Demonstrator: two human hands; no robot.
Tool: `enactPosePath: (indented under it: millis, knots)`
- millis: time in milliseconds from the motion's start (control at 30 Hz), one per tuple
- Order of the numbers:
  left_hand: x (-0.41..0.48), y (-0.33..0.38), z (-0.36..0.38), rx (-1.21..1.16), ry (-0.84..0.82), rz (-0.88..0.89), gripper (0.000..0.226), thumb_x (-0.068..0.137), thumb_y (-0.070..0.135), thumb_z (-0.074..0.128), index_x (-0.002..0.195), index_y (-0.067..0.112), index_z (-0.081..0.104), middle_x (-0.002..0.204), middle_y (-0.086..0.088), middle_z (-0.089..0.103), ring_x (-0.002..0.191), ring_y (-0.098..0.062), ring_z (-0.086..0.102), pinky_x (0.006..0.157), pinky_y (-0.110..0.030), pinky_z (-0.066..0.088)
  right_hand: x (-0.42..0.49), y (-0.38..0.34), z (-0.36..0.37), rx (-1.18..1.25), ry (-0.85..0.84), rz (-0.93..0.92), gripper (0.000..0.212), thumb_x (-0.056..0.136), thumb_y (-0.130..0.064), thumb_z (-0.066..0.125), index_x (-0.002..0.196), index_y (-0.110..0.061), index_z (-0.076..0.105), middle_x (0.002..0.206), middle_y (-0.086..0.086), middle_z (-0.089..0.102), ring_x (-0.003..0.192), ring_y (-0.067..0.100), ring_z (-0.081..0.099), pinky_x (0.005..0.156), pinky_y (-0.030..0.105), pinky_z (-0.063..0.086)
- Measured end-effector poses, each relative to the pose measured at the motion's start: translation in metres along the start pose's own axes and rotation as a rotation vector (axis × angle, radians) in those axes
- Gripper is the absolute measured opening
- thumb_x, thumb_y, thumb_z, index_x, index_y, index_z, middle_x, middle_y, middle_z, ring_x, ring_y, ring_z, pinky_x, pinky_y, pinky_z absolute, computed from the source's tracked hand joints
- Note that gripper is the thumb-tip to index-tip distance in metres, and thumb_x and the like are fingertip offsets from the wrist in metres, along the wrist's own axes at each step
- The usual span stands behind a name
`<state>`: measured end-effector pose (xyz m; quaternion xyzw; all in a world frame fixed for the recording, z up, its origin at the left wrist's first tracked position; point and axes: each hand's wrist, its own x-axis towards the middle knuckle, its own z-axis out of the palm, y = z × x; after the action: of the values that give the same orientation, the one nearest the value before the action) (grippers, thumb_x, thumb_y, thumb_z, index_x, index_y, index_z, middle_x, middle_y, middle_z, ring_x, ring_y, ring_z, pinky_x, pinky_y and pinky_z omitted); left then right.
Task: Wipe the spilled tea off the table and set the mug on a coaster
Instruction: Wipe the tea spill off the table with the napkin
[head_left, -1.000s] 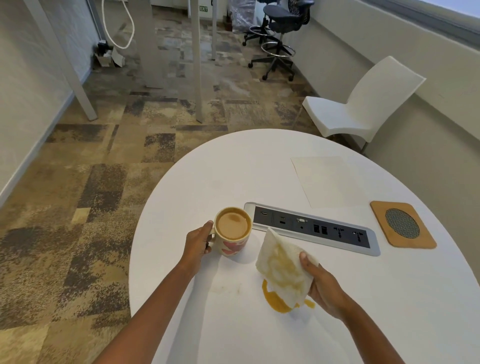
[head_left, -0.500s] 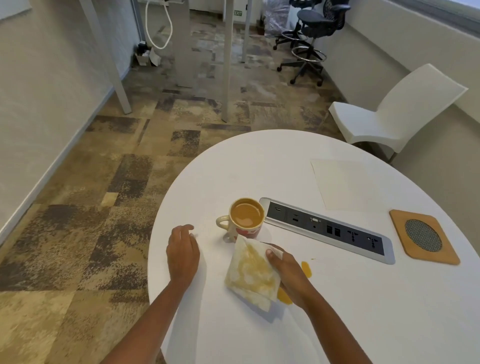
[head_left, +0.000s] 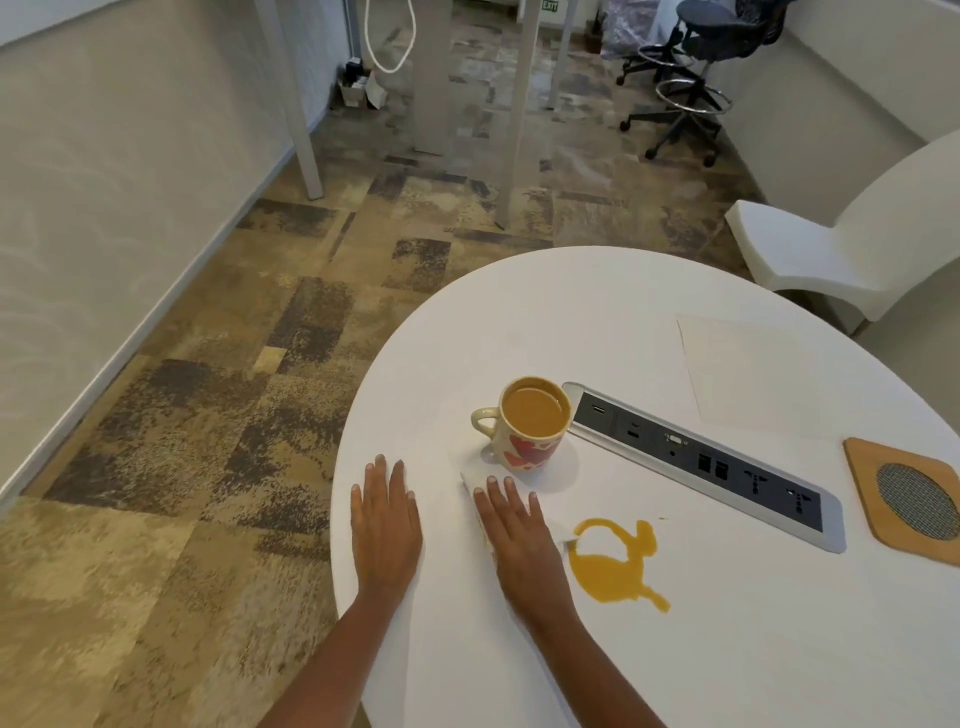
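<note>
A cream mug (head_left: 532, 423) with red hearts, full of milky tea, stands on the white round table (head_left: 727, 649) with its handle to the left. An orange-brown tea puddle (head_left: 613, 564) lies on the table, nearer to me and right of the mug. My right hand (head_left: 519, 530) lies flat, fingers apart, on a white napkin (head_left: 469, 479), just left of the puddle; only the napkin's edges show. My left hand (head_left: 387, 525) rests flat on the table near its left edge, holding nothing. A square wooden coaster (head_left: 872, 525) with a mesh centre sits at the far right.
A built-in socket strip (head_left: 701, 457) runs diagonally between the mug and the coaster. A pale sheet of paper (head_left: 753, 374) lies behind it. A white chair (head_left: 857, 249) stands at the table's far right, and an office chair (head_left: 696, 67) stands further back.
My left hand let go of the mug's handle and settled flat on the table. My right hand lowered the stained napkin and pressed it flat left of the puddle, which now shows fully.
</note>
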<state>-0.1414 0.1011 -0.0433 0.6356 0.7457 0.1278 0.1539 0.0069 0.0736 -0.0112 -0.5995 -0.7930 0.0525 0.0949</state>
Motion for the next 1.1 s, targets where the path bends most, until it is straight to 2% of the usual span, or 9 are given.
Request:
enactPosePath:
  millis: [67, 167, 233, 300, 367, 500, 600, 700, 1100]
  knots:
    - [0.0, 0.0, -0.001, 0.007, 0.003, -0.012, 0.067, 0.098, 0.028, 0.002, 0.119, -0.003, 0.058, 0.125, -0.027, 0.058, 0.115, -0.041, 0.057, 0.092, -0.057, 0.047, -0.004, -0.004, 0.009, -0.055, -0.064, 0.018, 0.07, 0.042, 0.001, 0.084, 0.11, -0.01, 0.07, 0.116, 0.009, 0.069, 0.108, 0.028, 0.065, 0.109, 0.042, 0.026]
    - [0.0, 0.001, -0.003, 0.0, 0.004, -0.02, 0.067, 0.098, 0.029, 0.002, 0.12, -0.003, 0.057, 0.126, -0.027, 0.058, 0.116, -0.041, 0.056, 0.094, -0.055, 0.046, -0.009, -0.012, 0.016, -0.1, -0.096, 0.118, 0.051, 0.064, -0.007, 0.069, 0.114, -0.015, 0.068, 0.121, 0.006, 0.067, 0.112, 0.028, 0.063, 0.115, 0.04, -0.003]
    - [-0.001, 0.002, -0.004, -0.01, 0.028, -0.025, 0.067, 0.098, 0.03, 0.002, 0.121, -0.002, 0.057, 0.127, -0.026, 0.057, 0.118, -0.04, 0.055, 0.095, -0.055, 0.045, -0.009, -0.018, 0.019, -0.112, -0.171, 0.156, 0.036, 0.088, -0.015, 0.044, 0.115, -0.018, 0.067, 0.123, 0.004, 0.066, 0.112, 0.03, 0.063, 0.116, 0.048, 0.014]
    - [-0.002, 0.002, -0.005, -0.02, 0.039, -0.033, 0.063, 0.098, 0.029, 0.007, 0.121, -0.001, 0.057, 0.128, -0.026, 0.057, 0.119, -0.04, 0.054, 0.096, -0.055, 0.045, -0.005, -0.025, 0.016, -0.05, -0.32, 0.266, 0.063, 0.1, -0.024, 0.007, 0.114, -0.02, 0.068, 0.121, 0.004, 0.067, 0.109, 0.033, 0.064, 0.093, 0.053, 0.047]
    - [-0.002, 0.003, -0.005, -0.018, 0.054, -0.038, 0.051, 0.095, 0.023, 0.021, 0.12, -0.001, 0.057, 0.128, -0.025, 0.057, 0.119, -0.04, 0.054, 0.096, -0.055, 0.044, 0.001, -0.029, 0.015, -0.01, -0.316, 0.343, 0.075, 0.099, -0.028, -0.004, 0.114, -0.017, 0.069, 0.12, 0.007, 0.068, 0.108, 0.036, 0.064, 0.08, 0.054, 0.052]
    - [-0.001, 0.002, -0.004, -0.018, 0.089, -0.027, 0.045, 0.087, 0.014, 0.029, 0.119, -0.001, 0.058, 0.128, -0.025, 0.057, 0.12, -0.04, 0.053, 0.097, -0.055, 0.044, 0.02, -0.036, 0.016, 0.041, -0.293, 0.407, 0.072, 0.099, -0.029, -0.005, 0.122, -0.018, 0.063, 0.13, 0.009, 0.061, 0.118, 0.037, 0.057, 0.089, 0.055, 0.049]
    - [-0.001, 0.001, -0.004, -0.003, 0.084, -0.007, 0.044, 0.082, 0.005, 0.034, 0.119, -0.002, 0.057, 0.128, -0.024, 0.057, 0.12, -0.04, 0.053, 0.097, -0.055, 0.044, 0.016, -0.023, 0.038, 0.11, -0.356, 0.216, 0.048, 0.101, -0.03, 0.014, 0.149, -0.025, 0.013, 0.159, 0.005, 0.004, 0.145, 0.037, -0.001, 0.117, 0.053, -0.001]
    - [-0.001, 0.001, -0.005, 0.031, 0.059, 0.012, 0.053, 0.079, 0.006, 0.025, 0.119, -0.003, 0.058, 0.127, -0.024, 0.058, 0.117, -0.041, 0.055, 0.094, -0.057, 0.044, 0.004, -0.009, 0.046, 0.129, -0.322, 0.063, 0.05, 0.101, -0.03, 0.02, 0.148, -0.03, 0.004, 0.158, 0.0, -0.009, 0.145, 0.031, -0.015, 0.108, 0.046, -0.025]
    - [-0.008, 0.003, 0.001, 0.046, 0.114, 0.118, 0.044, 0.074, -0.011, 0.057, 0.118, -0.009, 0.057, 0.125, -0.03, 0.057, 0.115, -0.046, 0.055, 0.093, -0.06, 0.044, -0.034, 0.016, 0.018, 0.368, -0.447, -0.154, 0.045, 0.101, -0.023, 0.03, 0.145, -0.029, 0.028, 0.153, -0.016, 0.002, 0.147, 0.012, -0.007, 0.112, 0.027, -0.017]
